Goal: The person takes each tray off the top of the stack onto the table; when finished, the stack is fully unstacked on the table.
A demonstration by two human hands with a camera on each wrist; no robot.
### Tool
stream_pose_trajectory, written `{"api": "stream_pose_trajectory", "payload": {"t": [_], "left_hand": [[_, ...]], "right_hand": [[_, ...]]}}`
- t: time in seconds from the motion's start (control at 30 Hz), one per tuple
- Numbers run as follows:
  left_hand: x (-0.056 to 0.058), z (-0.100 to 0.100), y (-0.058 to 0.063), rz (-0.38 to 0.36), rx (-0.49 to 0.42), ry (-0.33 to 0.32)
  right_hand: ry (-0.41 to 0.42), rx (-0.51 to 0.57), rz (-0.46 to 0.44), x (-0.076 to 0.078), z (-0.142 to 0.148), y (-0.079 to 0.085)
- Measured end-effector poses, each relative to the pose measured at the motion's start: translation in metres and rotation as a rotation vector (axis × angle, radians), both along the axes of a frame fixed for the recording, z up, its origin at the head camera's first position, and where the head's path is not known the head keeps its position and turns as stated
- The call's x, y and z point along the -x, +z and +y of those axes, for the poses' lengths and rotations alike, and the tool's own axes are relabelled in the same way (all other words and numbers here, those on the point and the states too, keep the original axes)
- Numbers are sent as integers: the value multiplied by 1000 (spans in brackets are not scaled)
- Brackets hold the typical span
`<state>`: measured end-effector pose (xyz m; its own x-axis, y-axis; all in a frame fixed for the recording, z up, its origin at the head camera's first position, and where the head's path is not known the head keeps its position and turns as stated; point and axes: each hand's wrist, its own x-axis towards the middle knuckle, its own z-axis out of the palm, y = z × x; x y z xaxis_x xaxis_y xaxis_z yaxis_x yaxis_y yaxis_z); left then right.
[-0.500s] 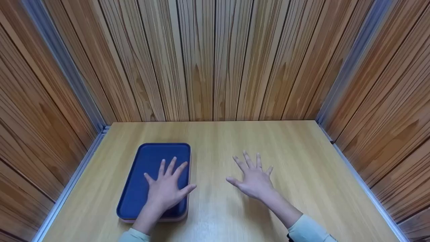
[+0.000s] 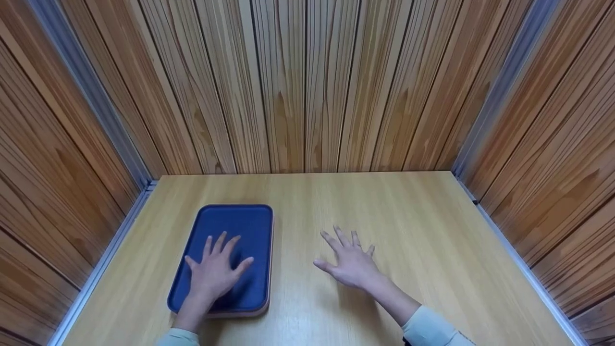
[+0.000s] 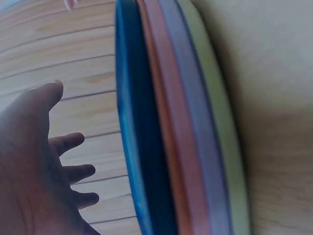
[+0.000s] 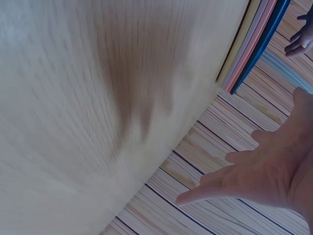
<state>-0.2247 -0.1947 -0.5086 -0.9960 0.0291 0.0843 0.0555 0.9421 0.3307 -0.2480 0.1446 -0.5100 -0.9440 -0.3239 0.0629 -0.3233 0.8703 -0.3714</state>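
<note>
On the left of the table lies a stack of rounded rectangular trays, the top one a dark blue tray [image 2: 230,218]. Its layered edge shows in the left wrist view: the blue tray [image 3: 146,127] on top, then orange, a pink tray [image 3: 178,122], a lavender tray [image 3: 203,122] and a yellow-green tray [image 3: 227,127] at the bottom. My left hand [image 2: 211,276] hovers above the stack with fingers spread, a gap showing between hand and tray. To the right of the stack, my right hand [image 2: 353,264] is held over bare tabletop, fingers spread, its shadow falling below. Neither hand holds anything.
The light wooden table [image 2: 432,250] is enclosed by a wood-plank back wall [image 2: 307,86] and plank side walls. Metal rails [image 2: 103,259] run along the table's left and right sides. Both forearms wear pale green sleeves [image 2: 432,327].
My left hand has moved left and a little toward me over the blue tray. My right hand has shifted slightly left and toward me. The stack has stayed put.
</note>
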Motion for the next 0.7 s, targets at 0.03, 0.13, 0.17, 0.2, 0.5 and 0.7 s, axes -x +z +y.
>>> {"api": "stream_pose_trajectory", "payload": {"t": [0.03, 0.13, 0.17, 0.2, 0.5, 0.7], "left_hand": [[0, -3, -2, -2, -1, 4], [-2, -9, -6, -10, -6, 14], [-3, -11, -7, -13, -5, 19], [-3, -13, -8, -15, -5, 26], [-6, -31, -12, 4, 18, 77], [-8, -45, -14, -5, -11, 108]], "right_hand": [[2, -1, -3, 0, -1, -1], [11, 1, -11, -1, -4, -3], [17, 5, -14, -1, -6, -4], [24, 12, -17, -1, -7, -5], [81, 40, -58, -6, -17, -12], [97, 71, -84, -8, -25, -15]]}}
